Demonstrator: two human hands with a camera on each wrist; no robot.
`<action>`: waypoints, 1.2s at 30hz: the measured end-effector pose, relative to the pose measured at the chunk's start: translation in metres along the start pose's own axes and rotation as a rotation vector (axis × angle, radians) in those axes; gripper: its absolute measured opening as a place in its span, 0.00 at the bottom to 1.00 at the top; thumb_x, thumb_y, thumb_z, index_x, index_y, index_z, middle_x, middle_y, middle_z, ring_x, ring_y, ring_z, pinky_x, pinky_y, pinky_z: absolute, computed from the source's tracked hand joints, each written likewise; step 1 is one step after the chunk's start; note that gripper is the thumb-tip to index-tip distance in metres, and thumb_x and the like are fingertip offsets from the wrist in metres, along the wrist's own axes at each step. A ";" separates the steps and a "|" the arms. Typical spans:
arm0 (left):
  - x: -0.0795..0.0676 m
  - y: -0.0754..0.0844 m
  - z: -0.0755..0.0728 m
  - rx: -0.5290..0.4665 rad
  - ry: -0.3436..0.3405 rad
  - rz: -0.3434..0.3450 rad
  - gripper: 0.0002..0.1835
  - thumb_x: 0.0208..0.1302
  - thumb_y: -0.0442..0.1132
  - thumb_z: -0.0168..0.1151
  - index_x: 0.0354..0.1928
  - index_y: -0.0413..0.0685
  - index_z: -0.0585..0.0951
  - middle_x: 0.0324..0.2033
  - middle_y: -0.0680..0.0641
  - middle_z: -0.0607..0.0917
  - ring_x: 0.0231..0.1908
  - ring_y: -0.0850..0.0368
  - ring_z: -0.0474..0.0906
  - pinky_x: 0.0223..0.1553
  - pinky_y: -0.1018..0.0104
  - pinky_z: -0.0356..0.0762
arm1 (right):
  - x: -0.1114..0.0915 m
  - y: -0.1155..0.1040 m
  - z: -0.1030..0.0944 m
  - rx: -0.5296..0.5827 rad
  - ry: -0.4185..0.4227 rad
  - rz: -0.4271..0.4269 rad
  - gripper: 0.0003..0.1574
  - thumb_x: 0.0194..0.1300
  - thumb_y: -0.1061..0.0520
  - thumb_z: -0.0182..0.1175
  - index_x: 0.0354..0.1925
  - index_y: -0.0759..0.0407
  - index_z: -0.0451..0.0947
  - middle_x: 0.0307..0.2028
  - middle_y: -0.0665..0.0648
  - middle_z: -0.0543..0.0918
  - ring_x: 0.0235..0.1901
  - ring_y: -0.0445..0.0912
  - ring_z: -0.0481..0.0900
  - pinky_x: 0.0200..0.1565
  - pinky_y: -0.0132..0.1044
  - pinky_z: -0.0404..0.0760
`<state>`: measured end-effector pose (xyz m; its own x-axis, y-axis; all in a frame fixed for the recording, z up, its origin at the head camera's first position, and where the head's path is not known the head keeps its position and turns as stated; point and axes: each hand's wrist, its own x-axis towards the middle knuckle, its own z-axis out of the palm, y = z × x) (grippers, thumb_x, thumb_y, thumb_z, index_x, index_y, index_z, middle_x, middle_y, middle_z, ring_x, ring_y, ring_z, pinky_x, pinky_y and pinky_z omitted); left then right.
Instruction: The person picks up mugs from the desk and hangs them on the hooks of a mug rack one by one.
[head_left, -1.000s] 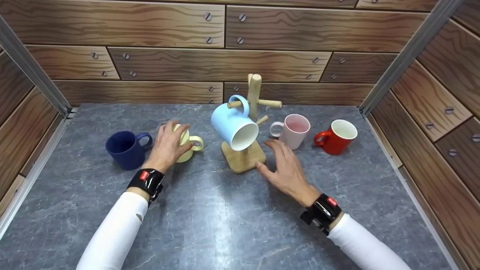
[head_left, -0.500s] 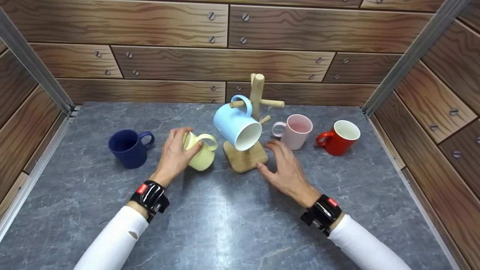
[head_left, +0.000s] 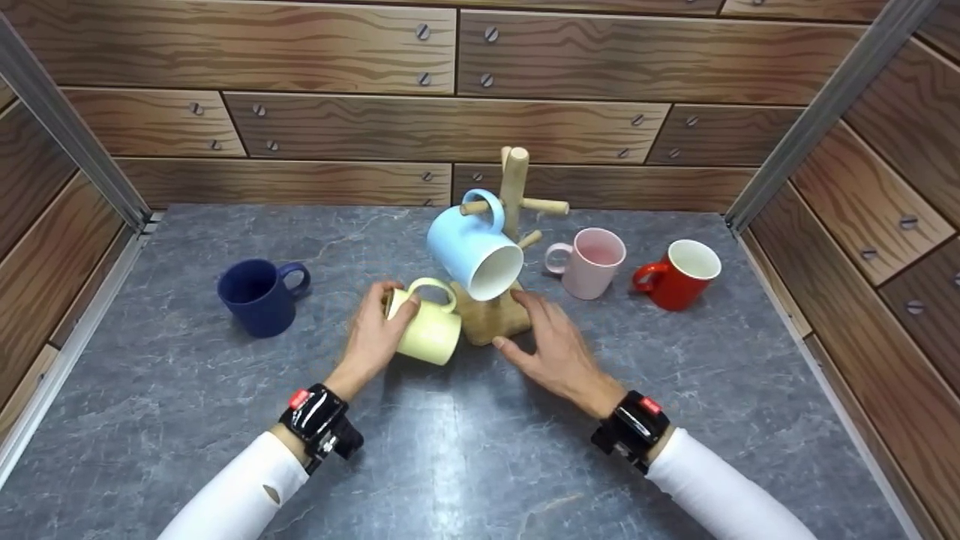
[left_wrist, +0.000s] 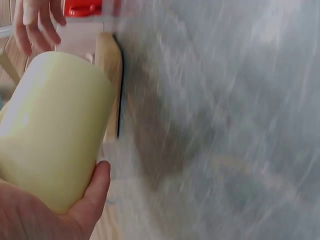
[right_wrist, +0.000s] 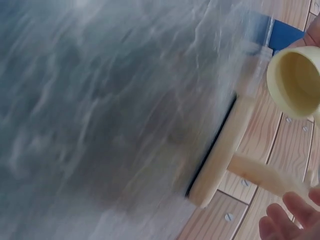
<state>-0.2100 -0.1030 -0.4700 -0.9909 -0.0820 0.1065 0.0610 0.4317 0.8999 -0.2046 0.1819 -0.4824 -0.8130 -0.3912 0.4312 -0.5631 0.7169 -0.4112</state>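
Observation:
My left hand [head_left: 379, 330] grips a pale yellow mug [head_left: 431, 334] and holds it tipped on its side over the table, handle upward. In the left wrist view the thumb curls along the mug body [left_wrist: 60, 125]. Just right of the mug stands a wooden mug stand [head_left: 514, 180], a light blue mug [head_left: 469, 244] hanging by its handle from one peg. The yellow mug overlaps the left edge of the stand's base [head_left: 491, 319]. My right hand [head_left: 559, 352] is at the base's right side, fingers relaxed and holding nothing.
A dark blue mug [head_left: 262, 307] stands upright at the left. To the right of the stand are a pink mug [head_left: 589, 270] and a red mug [head_left: 679, 281] with a white inside. Wood-patterned walls [head_left: 337, 124] enclose the grey marbled table [head_left: 450, 465].
My left hand has lifted the yellow mug from its upright stance, tipped it sideways and carried it right to the stand. The right hand has shifted slightly left.

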 end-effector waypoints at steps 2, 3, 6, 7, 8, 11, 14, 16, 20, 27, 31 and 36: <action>-0.004 0.001 0.004 -0.045 -0.021 -0.022 0.24 0.73 0.48 0.61 0.62 0.40 0.74 0.55 0.36 0.80 0.54 0.42 0.77 0.57 0.47 0.76 | -0.001 -0.003 0.003 0.008 -0.046 0.009 0.46 0.69 0.36 0.65 0.72 0.62 0.67 0.65 0.64 0.77 0.65 0.59 0.75 0.65 0.56 0.74; -0.006 0.001 0.006 -0.072 -0.034 -0.037 0.24 0.73 0.48 0.61 0.63 0.40 0.74 0.56 0.36 0.80 0.54 0.43 0.76 0.57 0.47 0.77 | -0.002 -0.005 0.004 0.017 -0.070 0.013 0.47 0.69 0.34 0.64 0.73 0.61 0.66 0.66 0.62 0.76 0.65 0.58 0.74 0.66 0.55 0.73; -0.011 0.005 0.013 -0.141 -0.063 -0.072 0.25 0.74 0.48 0.60 0.64 0.39 0.73 0.57 0.36 0.79 0.54 0.43 0.77 0.56 0.49 0.78 | -0.002 -0.009 0.007 0.040 -0.136 0.017 0.52 0.68 0.29 0.62 0.76 0.57 0.63 0.69 0.59 0.74 0.67 0.55 0.74 0.68 0.53 0.72; -0.012 0.006 0.015 -0.159 -0.073 -0.086 0.25 0.74 0.48 0.60 0.64 0.39 0.72 0.58 0.36 0.79 0.55 0.43 0.77 0.56 0.49 0.79 | -0.002 -0.010 0.007 0.053 -0.157 0.021 0.54 0.67 0.27 0.62 0.77 0.57 0.62 0.70 0.59 0.73 0.68 0.54 0.73 0.68 0.53 0.71; -0.014 0.008 0.018 -0.170 -0.078 -0.097 0.25 0.75 0.49 0.59 0.64 0.39 0.73 0.58 0.36 0.79 0.54 0.43 0.77 0.56 0.50 0.79 | -0.002 -0.012 0.008 0.069 -0.176 0.024 0.56 0.67 0.26 0.62 0.78 0.57 0.61 0.71 0.58 0.72 0.69 0.54 0.72 0.69 0.52 0.70; -0.019 0.012 0.025 -0.203 -0.096 -0.115 0.25 0.76 0.50 0.58 0.64 0.40 0.73 0.57 0.37 0.79 0.53 0.44 0.78 0.54 0.52 0.79 | -0.002 -0.015 0.011 0.126 -0.229 0.046 0.62 0.63 0.23 0.62 0.80 0.55 0.57 0.73 0.59 0.70 0.70 0.53 0.70 0.70 0.52 0.69; -0.024 0.017 0.031 -0.248 -0.108 -0.128 0.23 0.76 0.51 0.56 0.63 0.42 0.73 0.54 0.39 0.79 0.49 0.47 0.78 0.50 0.56 0.79 | -0.001 -0.016 0.013 0.224 -0.271 0.094 0.65 0.60 0.25 0.66 0.81 0.54 0.54 0.74 0.59 0.69 0.70 0.52 0.69 0.70 0.52 0.69; -0.026 0.018 0.034 -0.280 -0.118 -0.132 0.23 0.77 0.51 0.55 0.62 0.42 0.73 0.53 0.39 0.79 0.46 0.48 0.78 0.47 0.59 0.80 | -0.001 -0.016 0.013 0.295 -0.289 0.135 0.66 0.59 0.27 0.69 0.82 0.52 0.53 0.73 0.58 0.70 0.68 0.51 0.71 0.69 0.51 0.70; -0.031 0.018 0.038 -0.288 -0.126 -0.123 0.22 0.78 0.50 0.54 0.61 0.41 0.72 0.52 0.39 0.79 0.46 0.49 0.78 0.48 0.60 0.79 | -0.001 -0.015 0.013 0.395 -0.294 0.185 0.64 0.58 0.32 0.73 0.81 0.52 0.56 0.67 0.56 0.75 0.61 0.48 0.77 0.65 0.50 0.74; -0.037 0.011 0.039 -0.238 -0.197 -0.071 0.26 0.80 0.52 0.52 0.66 0.40 0.68 0.62 0.36 0.77 0.59 0.43 0.76 0.65 0.47 0.71 | -0.004 -0.010 0.007 0.468 -0.245 0.123 0.60 0.55 0.40 0.79 0.77 0.55 0.62 0.66 0.56 0.75 0.61 0.47 0.78 0.63 0.43 0.78; -0.038 0.008 0.037 -0.266 -0.273 -0.049 0.26 0.80 0.51 0.52 0.68 0.41 0.68 0.66 0.36 0.75 0.64 0.41 0.73 0.67 0.44 0.70 | -0.005 -0.005 -0.001 0.457 -0.235 0.057 0.59 0.55 0.41 0.80 0.76 0.54 0.63 0.68 0.55 0.74 0.64 0.48 0.76 0.65 0.43 0.77; -0.038 0.008 0.035 -0.291 -0.361 -0.023 0.21 0.80 0.46 0.53 0.66 0.44 0.73 0.66 0.39 0.75 0.67 0.41 0.71 0.68 0.44 0.70 | -0.006 0.004 -0.012 0.453 -0.275 0.005 0.58 0.56 0.41 0.79 0.77 0.52 0.63 0.70 0.53 0.72 0.66 0.47 0.74 0.66 0.46 0.76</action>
<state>-0.1762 -0.0647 -0.4818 -0.9675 0.2517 -0.0228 0.0182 0.1595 0.9870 -0.2002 0.1936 -0.4768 -0.7902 -0.5693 0.2266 -0.5174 0.4219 -0.7445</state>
